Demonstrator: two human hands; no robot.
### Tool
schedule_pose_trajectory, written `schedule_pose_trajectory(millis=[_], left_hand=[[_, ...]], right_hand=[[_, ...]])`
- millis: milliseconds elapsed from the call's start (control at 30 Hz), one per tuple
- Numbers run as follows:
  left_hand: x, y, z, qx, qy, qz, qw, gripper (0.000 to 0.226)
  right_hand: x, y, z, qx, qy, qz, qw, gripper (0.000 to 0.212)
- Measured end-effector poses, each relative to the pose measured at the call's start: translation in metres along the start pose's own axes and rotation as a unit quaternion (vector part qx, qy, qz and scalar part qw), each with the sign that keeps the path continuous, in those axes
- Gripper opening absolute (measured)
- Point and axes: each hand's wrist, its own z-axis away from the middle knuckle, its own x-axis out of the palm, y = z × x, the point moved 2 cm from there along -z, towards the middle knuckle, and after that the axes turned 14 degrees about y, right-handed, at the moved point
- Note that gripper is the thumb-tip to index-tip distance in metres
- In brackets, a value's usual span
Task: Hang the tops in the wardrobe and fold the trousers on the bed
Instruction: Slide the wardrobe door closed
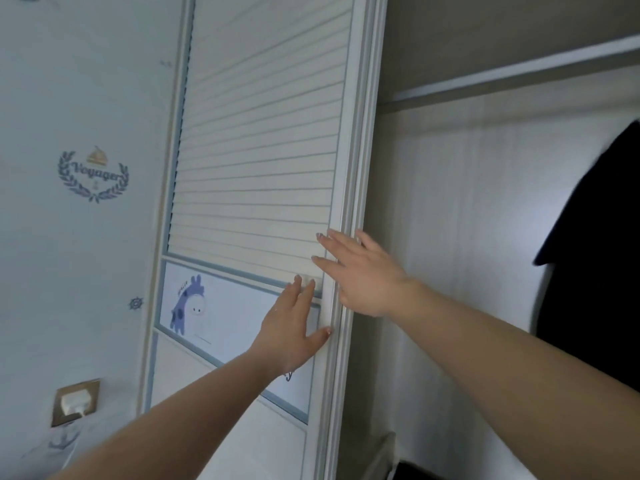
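Observation:
A white slatted sliding wardrobe door (256,140) with a blue cartoon panel fills the middle. My left hand (294,327) lies flat on the door's lower panel, fingers apart, thumb at the door's right edge. My right hand (356,271) rests with spread fingers over that same edge a little higher. To the right the wardrobe interior (467,220) stands exposed, with a shelf (519,71) across its top. A dark garment (599,271) hangs inside at the far right. No trousers or bed show.
On the left is a pale wall (69,254) with a "Voyager" emblem (92,176) and a wall socket with a white plug (75,401). A dark item (426,471) sits low at the wardrobe's bottom.

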Motion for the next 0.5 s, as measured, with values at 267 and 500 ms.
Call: schedule_pose_trajectory(millis=[267,500], left_hand=[[0.029,0.004,-0.004,0.001,-0.008,-0.121,0.993,0.091],[0.037,0.002,0.008,0.036,0.06,-0.136,0.988,0.082]], right_hand=[[-0.004,0.0,-0.005,-0.036,-0.069,0.114,0.99,0.061],[-0.004,0.006,0.005,-0.037,-0.05,0.103,0.993,0.063]])
